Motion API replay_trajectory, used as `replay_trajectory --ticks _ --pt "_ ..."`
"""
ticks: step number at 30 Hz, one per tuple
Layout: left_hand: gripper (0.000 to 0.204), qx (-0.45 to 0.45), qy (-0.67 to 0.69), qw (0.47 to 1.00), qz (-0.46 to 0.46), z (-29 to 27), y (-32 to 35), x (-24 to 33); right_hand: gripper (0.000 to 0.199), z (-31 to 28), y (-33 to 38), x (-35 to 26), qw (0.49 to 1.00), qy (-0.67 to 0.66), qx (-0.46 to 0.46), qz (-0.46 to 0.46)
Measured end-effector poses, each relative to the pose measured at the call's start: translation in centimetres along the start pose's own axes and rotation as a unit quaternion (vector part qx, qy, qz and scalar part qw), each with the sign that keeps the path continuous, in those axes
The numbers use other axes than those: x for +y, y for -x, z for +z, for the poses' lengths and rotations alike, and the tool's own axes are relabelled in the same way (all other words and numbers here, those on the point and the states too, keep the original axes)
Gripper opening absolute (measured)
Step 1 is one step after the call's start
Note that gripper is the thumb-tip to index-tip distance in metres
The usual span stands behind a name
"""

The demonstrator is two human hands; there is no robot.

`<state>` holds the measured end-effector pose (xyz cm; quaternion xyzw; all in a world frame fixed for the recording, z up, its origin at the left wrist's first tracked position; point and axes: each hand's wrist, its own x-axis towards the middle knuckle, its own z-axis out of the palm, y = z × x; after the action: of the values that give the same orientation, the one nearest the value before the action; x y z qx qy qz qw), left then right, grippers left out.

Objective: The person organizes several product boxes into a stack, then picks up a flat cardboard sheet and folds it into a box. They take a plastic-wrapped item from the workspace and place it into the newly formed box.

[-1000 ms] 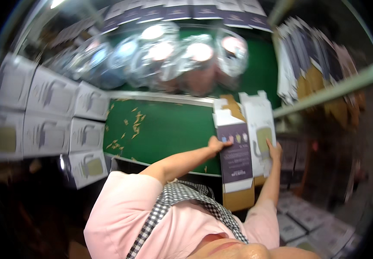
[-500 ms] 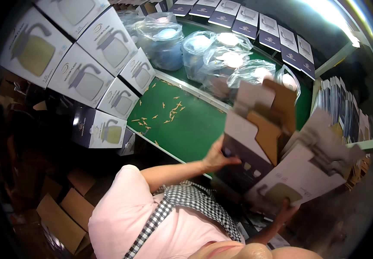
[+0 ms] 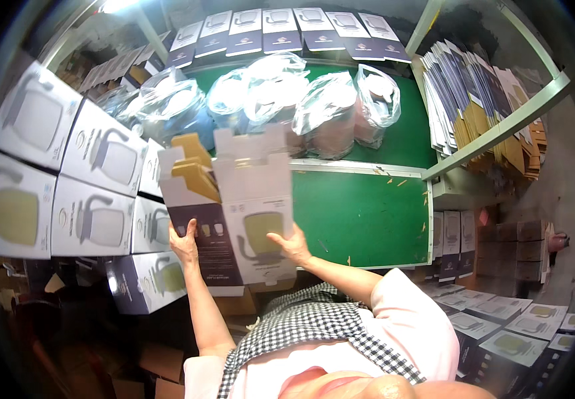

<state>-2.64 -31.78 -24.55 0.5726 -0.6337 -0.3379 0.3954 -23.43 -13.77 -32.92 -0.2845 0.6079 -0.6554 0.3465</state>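
— Where's the box (image 3: 234, 213)?
— Held upright, flaps open, over the tabletop's (image 3: 367, 213) left edge
— Fingers?
— Left hand (image 3: 184, 243) grips its left side; right hand (image 3: 292, 245) spreads across its front

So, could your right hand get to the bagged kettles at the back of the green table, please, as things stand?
Probably not at once: the right hand is pressed to the open carton, which it holds up with the left hand, in front of the bagged kettles.
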Motion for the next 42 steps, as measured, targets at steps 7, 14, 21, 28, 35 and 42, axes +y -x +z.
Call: replay_trajectory --ticks 7,14,21,28,35,42 --pt "0.088 -0.158 -0.491 0.853 -0.083 11.8 2.5 -12.1 0.093 -2.1 -3.8 5.4 0.894 0.427 -0.127 0.050" --pt "0.091 -0.154 -0.459 0.869 -0.099 9.8 3.4 -10.8 0.067 -29.6 -27.7 -2.8 0.856 0.417 0.278 -0.126" --pt "0.102 -0.185 -0.479 0.855 -0.077 18.5 8.0 0.1 0.045 -32.7 -35.9 4.1 0.917 0.308 0.164 -0.195" --pt "0.090 -0.179 -0.582 0.792 -0.046 22.0 9.7 -2.1 0.064 -27.8 -27.3 -2.1 0.894 0.323 0.309 -0.014" --pt "0.076 -0.204 -0.462 0.863 -0.020 20.0 8.3 -5.3 0.051 -7.2 -10.7 2.7 0.924 0.301 -0.233 -0.034" --pt "0.107 -0.080 -0.353 0.879 -0.310 3.5 -0.6 -15.2 0.070 0.3 -10.3 11.5 0.904 0.385 -0.188 0.001"
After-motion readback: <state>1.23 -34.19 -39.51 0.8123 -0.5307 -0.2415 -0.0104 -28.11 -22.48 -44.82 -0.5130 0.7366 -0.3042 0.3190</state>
